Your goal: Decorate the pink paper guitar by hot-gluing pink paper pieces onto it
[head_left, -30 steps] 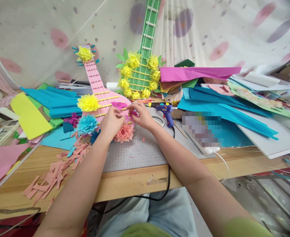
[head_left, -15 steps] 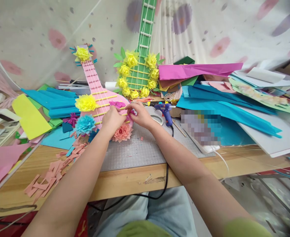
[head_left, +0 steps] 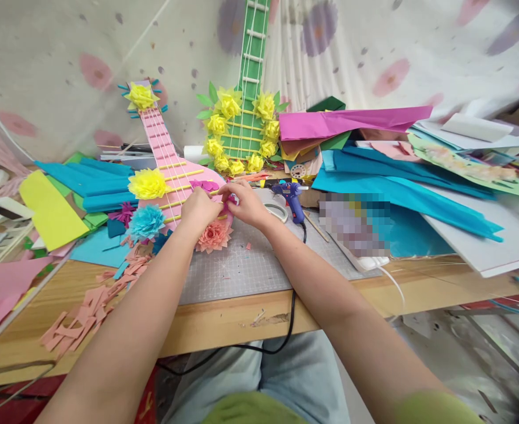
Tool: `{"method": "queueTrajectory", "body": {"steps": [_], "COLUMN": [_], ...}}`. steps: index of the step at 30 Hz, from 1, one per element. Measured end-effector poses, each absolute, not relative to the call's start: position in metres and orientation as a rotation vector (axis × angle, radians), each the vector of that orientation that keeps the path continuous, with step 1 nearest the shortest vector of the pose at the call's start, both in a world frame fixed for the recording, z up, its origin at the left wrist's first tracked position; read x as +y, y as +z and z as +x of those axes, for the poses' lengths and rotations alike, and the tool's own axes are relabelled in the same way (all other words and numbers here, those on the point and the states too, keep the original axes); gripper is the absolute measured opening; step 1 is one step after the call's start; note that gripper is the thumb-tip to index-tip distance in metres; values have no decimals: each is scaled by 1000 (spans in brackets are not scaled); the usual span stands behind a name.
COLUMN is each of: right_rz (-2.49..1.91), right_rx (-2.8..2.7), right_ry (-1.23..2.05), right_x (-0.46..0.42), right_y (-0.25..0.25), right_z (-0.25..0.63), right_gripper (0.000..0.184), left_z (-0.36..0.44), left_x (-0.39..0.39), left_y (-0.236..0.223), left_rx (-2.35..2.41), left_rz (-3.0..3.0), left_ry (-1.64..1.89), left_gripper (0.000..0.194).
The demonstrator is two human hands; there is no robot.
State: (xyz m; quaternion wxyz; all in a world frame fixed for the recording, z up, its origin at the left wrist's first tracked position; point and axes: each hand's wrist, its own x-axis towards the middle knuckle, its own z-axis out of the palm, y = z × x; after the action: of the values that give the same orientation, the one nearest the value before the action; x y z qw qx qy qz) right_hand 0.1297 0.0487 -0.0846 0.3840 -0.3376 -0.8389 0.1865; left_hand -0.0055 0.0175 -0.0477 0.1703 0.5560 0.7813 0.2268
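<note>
A pink paper guitar point(head_left: 200, 173) leans at the back of the table, with yellow strips and white strings across its body. A magenta paper flower point(head_left: 204, 185) lies on the right side of that body, mostly hidden by my fingers. My left hand point(head_left: 199, 210) is closed on the flower's near side, fingers bent. From the right, my right hand point(head_left: 244, 203) pinches the flower's edge. Around them on the guitar are a yellow paper flower point(head_left: 147, 184), a blue paper flower point(head_left: 146, 222) and a coral paper flower point(head_left: 214, 236).
A green paper guitar point(head_left: 242, 141) stands behind. The purple glue gun point(head_left: 293, 200) and a tape roll point(head_left: 277, 212) sit right of my hands on the grey cutting mat point(head_left: 237, 277). Coral paper scraps point(head_left: 87, 309) lie left; blue paper point(head_left: 409, 171) is piled right.
The view has shifted slightly, so everything sits a little further left. Both hands keep their places at the magenta flower, with only small finger movement.
</note>
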Motion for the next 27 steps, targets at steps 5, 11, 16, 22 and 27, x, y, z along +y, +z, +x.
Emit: {"method": "queueTrajectory", "body": {"steps": [5,11,16,22,27], "right_rz": [-853,-853,-864,-876,-869], "right_rx": [-2132,-2138,-2128,-2136,-2135], "right_ry": [485,475,481,476,476], "right_x": [48,51,50,50,50], "right_y": [-84,-86,-86,-86,-86], "right_z": [129,130,129,129,129], "right_gripper": [40,42,44,42,42], "left_z": [-4,-7,-9,-5,-9], "left_x": [19,21,22,20,21], "left_y": [-47,-48,-48,-43,-44], "left_rx": [2213,2132,2047,2001,2057], "left_rz": [1582,1608,1577,1437,1482], "left_ry": [662,677,701,738,786], "left_gripper": [32,18,23,18,16]}}
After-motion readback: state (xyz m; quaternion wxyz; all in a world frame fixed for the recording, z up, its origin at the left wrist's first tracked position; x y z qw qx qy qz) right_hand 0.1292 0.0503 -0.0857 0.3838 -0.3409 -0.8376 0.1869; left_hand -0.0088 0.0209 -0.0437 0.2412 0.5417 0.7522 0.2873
